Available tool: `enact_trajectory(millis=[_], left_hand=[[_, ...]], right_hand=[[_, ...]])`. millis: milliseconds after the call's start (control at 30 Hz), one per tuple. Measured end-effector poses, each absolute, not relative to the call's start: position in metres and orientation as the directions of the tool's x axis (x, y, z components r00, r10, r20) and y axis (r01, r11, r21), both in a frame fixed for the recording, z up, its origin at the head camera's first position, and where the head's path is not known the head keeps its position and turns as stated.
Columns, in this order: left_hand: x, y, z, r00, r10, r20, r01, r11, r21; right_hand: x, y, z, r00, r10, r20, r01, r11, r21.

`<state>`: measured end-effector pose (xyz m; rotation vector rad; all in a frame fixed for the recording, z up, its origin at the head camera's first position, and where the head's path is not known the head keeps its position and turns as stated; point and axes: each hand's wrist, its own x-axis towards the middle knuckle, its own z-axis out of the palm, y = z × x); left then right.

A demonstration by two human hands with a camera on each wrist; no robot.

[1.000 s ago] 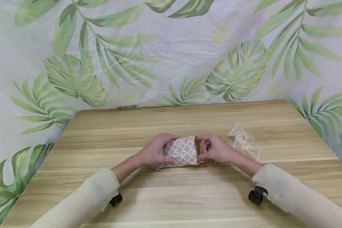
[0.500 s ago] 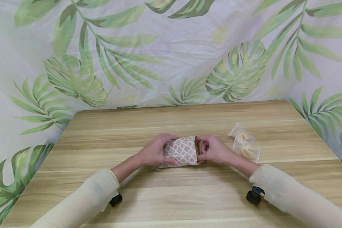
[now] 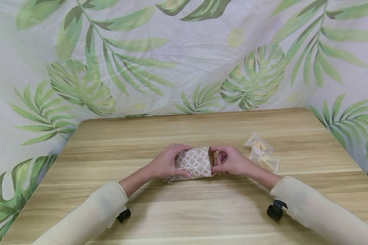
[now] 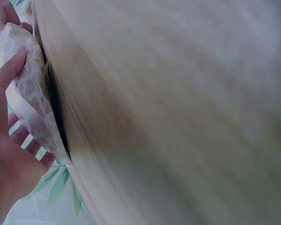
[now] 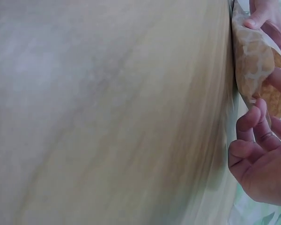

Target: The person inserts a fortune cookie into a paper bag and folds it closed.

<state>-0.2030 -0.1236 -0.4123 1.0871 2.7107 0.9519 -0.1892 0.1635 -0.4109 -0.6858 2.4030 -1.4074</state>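
Note:
A brown paper bag (image 3: 194,162) with a white lattice print lies on its side on the table, its mouth turned to the right. From the bag's left end my left hand (image 3: 165,161) grips it, thumb along the near side and fingers over the far side. My right hand (image 3: 231,161) is at the mouth, thumb and forefinger at opposite sides of the rim and the other fingers curled. In the right wrist view, the forefinger of the right hand (image 5: 262,164) reaches inside the gaping bag (image 5: 253,61). The bag's deeper inside is hidden.
Two clear-wrapped packets lie right of the right hand: the nearer packet (image 3: 265,161) overlaps the farther packet (image 3: 259,144), each holding a pale folded cookie. The wood-grain table (image 3: 184,211) ends at a leaf-print cloth (image 3: 199,68) behind.
The right hand and forearm edged slightly left toward the bag, then back right. The left hand keeps its grip, and the bag and packets stay in place.

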Motion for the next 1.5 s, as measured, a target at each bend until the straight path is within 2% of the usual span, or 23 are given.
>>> enact_trajectory(millis=[700, 1200, 1500], left_hand=[[-0.203, -0.124, -0.413, -0.741, 0.652, 0.159, 0.613, 0.560, 0.558], [-0.203, -0.123, -0.412, -0.741, 0.653, 0.155, 0.610, 0.558, 0.563], [-0.204, -0.123, -0.414, -0.737, 0.656, 0.162, 0.615, 0.553, 0.562]], right_hand=[[-0.191, 0.199, -0.386, -0.896, -0.444, 0.024, -0.264, 0.488, -0.832], [-0.197, 0.224, -0.369, -0.912, -0.397, 0.104, -0.307, 0.492, -0.815], [-0.204, 0.242, -0.367, -0.913, -0.379, 0.154, -0.361, 0.569, -0.739]])
